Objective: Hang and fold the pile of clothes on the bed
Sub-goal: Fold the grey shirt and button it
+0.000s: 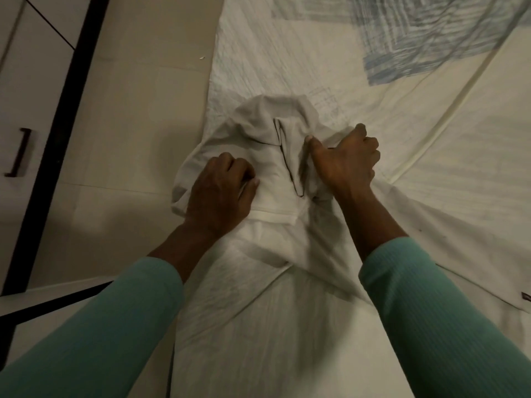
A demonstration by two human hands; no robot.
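A light grey garment point(258, 130) lies bunched near the left edge of the bed point(445, 196), partly over a white ribbed hem. My left hand point(221, 191) grips the garment's left side with curled fingers. My right hand point(344, 162) clutches a fold of its right side, thumb pointing left across the cloth. A dark-edged seam or pocket line shows between my hands. Both forearms wear teal ribbed sleeves.
The bed carries a white quilted cover with a blue-grey patterned patch point(431, 38) at the far right. Beige floor tiles point(129, 139) run along the left. A white cabinet with a dark frame point(57, 139) and a dark handle point(18, 152) stands at far left.
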